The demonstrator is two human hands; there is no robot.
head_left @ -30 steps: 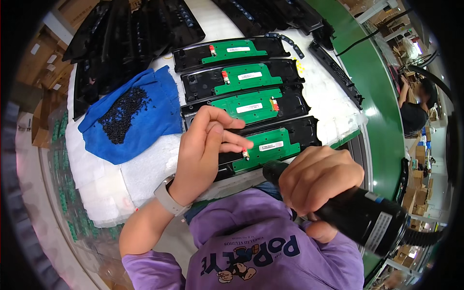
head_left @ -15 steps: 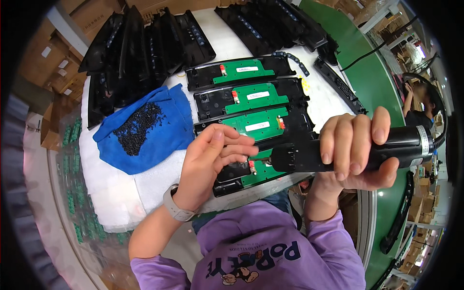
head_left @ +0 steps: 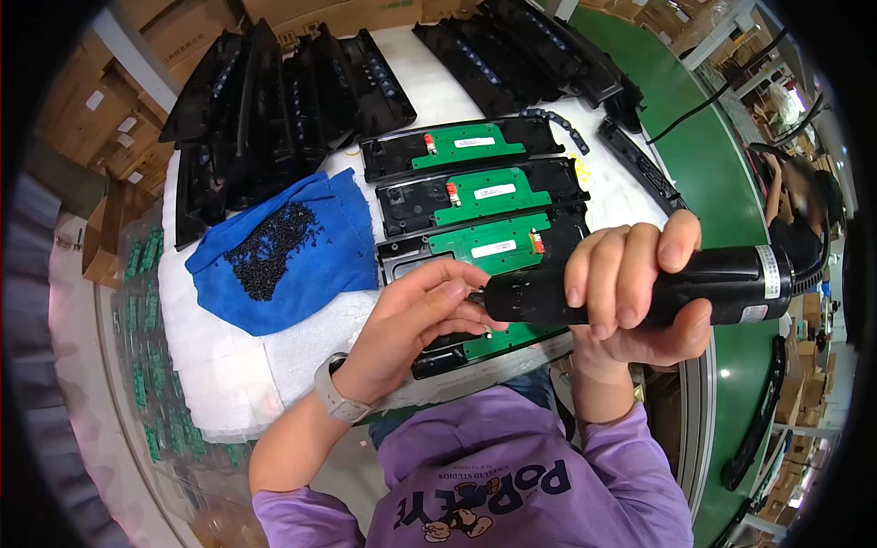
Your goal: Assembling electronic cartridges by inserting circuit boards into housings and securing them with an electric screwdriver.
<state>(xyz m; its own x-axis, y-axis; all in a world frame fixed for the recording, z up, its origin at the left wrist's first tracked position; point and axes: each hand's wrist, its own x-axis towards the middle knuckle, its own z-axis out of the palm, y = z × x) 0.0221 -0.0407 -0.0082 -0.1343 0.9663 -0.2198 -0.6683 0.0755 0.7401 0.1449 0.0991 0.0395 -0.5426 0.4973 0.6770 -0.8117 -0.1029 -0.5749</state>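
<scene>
My right hand (head_left: pixel 639 290) is wrapped round a black electric screwdriver (head_left: pixel 726 281), which lies level with its tip pointing left. At that tip, the thumb and fingers of my left hand (head_left: pixel 402 320) are drawn together around the bit; whatever they pinch is too small to make out. Below both hands is the nearest black plastic panel with a green circuit board (head_left: pixel 516 340), partly hidden by the tool and fingers. Beyond it lie further panels with green circuit boards, such as the third one (head_left: pixel 457 242), the second one (head_left: pixel 480 195) and the farthest one (head_left: pixel 468 146).
A blue cloth (head_left: pixel 338 237) to the left bears a heap of small black screws (head_left: pixel 269 256). Black plastic housings (head_left: pixel 274 100) are stacked at the back left, with more housings (head_left: pixel 521 55) at the back right. A slim black strip (head_left: pixel 639 166) lies beside the green table edge (head_left: pixel 703 155).
The screwdriver has moved left and slightly up off the nearest board, its tip now at my left fingers. My left fingers have closed from a spread pose to a pinch around the bit.
</scene>
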